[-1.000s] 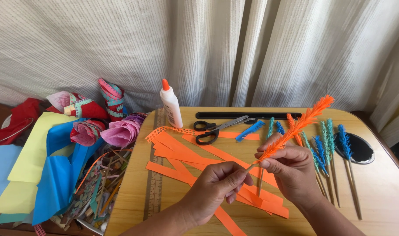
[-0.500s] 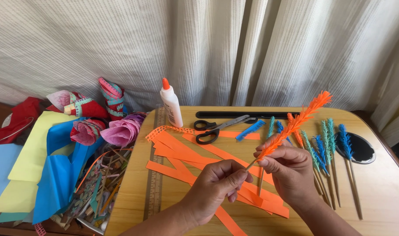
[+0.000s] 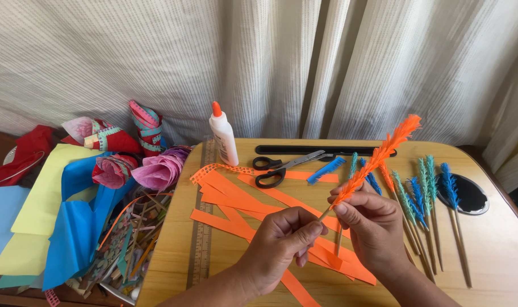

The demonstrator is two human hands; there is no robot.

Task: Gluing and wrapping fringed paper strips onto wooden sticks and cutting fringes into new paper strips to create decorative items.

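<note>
Both hands meet over the near middle of the desk (image 3: 497, 250): the left hand (image 3: 282, 241) pinches what seems to be the lower end of a wooden stick, while the right hand (image 3: 372, 224) grips the orange fringed stick (image 3: 378, 156) (tilted up to the right). Orange paper strips (image 3: 242, 202) lie beneath; scissors (image 3: 284, 167) and a glue bottle (image 3: 224, 135) sit farther back.

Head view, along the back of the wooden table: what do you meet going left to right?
White glue bottle with orange cap → black-handled scissors → small blue fringed paper piece → fringed orange paper stick held in both hands → blue fringed stick → black oval object.
</note>
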